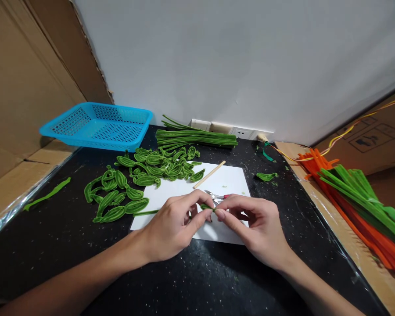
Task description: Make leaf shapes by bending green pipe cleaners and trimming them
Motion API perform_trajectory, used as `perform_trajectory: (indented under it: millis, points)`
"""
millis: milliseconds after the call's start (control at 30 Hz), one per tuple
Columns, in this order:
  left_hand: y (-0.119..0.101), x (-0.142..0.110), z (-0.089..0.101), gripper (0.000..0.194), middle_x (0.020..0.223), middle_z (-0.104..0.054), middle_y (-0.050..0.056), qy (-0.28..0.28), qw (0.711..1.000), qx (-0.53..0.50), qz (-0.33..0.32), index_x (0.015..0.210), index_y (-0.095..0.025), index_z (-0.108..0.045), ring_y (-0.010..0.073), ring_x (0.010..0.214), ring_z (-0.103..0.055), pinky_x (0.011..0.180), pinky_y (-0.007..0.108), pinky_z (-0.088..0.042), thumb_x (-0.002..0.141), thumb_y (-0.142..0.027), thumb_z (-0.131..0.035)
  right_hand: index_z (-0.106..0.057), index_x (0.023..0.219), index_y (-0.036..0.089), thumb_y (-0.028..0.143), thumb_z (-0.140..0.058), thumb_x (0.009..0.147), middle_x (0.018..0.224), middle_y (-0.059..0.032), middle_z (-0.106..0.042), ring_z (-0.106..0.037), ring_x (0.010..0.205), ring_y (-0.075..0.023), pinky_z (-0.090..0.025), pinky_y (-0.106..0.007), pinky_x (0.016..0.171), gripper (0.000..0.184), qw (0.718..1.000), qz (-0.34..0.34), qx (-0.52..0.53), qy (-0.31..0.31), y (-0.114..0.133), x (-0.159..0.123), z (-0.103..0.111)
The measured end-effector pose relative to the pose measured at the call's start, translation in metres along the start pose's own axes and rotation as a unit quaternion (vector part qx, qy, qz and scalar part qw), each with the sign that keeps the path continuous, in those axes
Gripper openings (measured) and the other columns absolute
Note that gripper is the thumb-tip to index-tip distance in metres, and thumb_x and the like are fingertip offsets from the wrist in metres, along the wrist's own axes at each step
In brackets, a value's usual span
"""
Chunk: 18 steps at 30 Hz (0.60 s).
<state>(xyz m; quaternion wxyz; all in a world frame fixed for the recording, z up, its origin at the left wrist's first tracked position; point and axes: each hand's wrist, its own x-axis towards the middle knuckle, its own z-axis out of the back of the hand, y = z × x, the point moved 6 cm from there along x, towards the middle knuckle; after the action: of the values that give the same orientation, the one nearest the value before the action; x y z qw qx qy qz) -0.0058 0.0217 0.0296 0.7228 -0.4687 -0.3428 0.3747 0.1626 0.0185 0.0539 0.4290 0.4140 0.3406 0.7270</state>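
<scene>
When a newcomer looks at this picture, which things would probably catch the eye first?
Most likely the bright blue basket, at the back left beside the cardboard. Next, the heap of green leaf-like shapes, left of centre, partly on the white paper. Then the left hand and right hand, holding a small green piece over the paper.

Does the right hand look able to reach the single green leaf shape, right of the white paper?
Probably yes: nothing visible stands between the right hand and the leaf shape. However, that hand is pinching a small green piece, and may need to release it.
</scene>
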Motion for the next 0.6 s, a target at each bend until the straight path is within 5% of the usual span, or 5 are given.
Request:
perform_trajectory:
  millis: [133,367,600]
  points:
    - [0.006,0.003,-0.005,0.022,0.084,-0.065,0.0,0.006,0.985,-0.154,0.075,0.11,-0.02,-0.061,0.0094,0.056,-0.061,0.052,0.021,-0.048,0.104,-0.041,-0.061,-0.081,0.083,0.018,0.026,-0.07,0.097,0.07,-0.003,-0.075,-0.059,0.056,-0.012,-0.043,-0.023,0.049,0.019,0.999,-0.003,0.047,0.026,-0.003,0.004,0.002]
    - [0.012,0.005,-0.008,0.026,0.08,-0.066,0.001,0.014,0.977,-0.184,0.105,0.11,-0.018,-0.064,0.0085,0.05,-0.06,0.042,0.017,-0.045,0.101,-0.043,-0.065,-0.08,0.087,0.02,0.021,-0.069,0.098,0.079,-0.0053,-0.078,-0.068,0.067,-0.0161,-0.05,-0.025,0.052,0.016,0.998,0.056,0.0,-0.017,0.0,0.0,0.004]
    - [0.013,0.009,-0.013,0.036,0.081,-0.067,0.003,0.027,0.953,-0.272,0.13,0.105,-0.015,-0.064,0.0114,0.049,-0.065,0.037,0.017,-0.049,0.095,-0.048,-0.072,-0.076,0.096,0.02,0.014,-0.07,0.095,0.081,-0.0031,-0.075,-0.062,0.059,-0.0128,-0.05,-0.025,0.051,0.008,0.989,0.119,-0.065,-0.057,0.003,-0.004,0.005]
